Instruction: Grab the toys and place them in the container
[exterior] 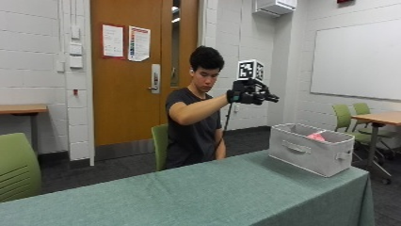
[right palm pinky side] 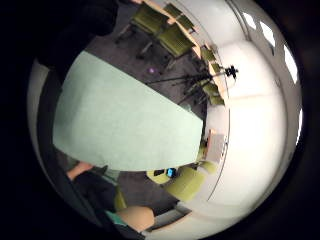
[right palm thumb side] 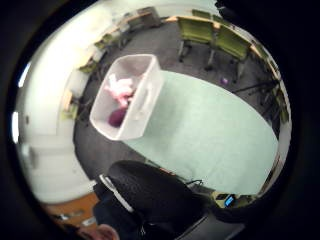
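Note:
In the outside view my gloved right hand (exterior: 252, 95) is raised in the air at head height, above the table and to the left of the grey fabric container (exterior: 310, 149). Its fingers look relaxed and nothing shows in them. The container stands near the right end of the green-covered table (exterior: 206, 193). A pink toy (exterior: 316, 137) peeks over its rim. The thumb side palm view looks down into the container (right palm thumb side: 145, 100), where a pink toy (right palm thumb side: 120, 87) and a dark purple toy (right palm thumb side: 117, 118) lie. No toy shows on the table top.
Green chairs (exterior: 348, 117) and a wooden table (exterior: 379, 117) stand behind the container on the right. Another green chair (exterior: 15, 165) is at the near left. A tripod (right palm pinky side: 227, 72) stands on the floor beyond the table.

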Action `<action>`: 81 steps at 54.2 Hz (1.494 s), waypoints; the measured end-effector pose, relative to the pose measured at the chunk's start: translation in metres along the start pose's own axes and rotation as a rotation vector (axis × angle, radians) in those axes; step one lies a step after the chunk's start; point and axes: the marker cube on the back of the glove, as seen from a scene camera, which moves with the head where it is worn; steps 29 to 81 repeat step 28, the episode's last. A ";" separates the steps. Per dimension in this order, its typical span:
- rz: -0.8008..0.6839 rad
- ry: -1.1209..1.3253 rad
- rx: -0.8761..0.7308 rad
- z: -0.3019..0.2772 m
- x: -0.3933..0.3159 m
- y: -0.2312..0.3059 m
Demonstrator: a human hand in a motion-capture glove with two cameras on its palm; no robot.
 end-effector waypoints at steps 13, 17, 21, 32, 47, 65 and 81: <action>0.257 -0.023 0.011 0.058 0.077 0.063; 0.278 -0.040 -0.001 0.065 0.088 0.070; 0.293 -0.050 0.009 0.067 0.096 0.075; 0.300 -0.070 0.011 0.069 0.101 0.079; 0.300 -0.070 0.011 0.069 0.101 0.079; 0.300 -0.070 0.011 0.069 0.101 0.079; 0.300 -0.070 0.011 0.069 0.101 0.079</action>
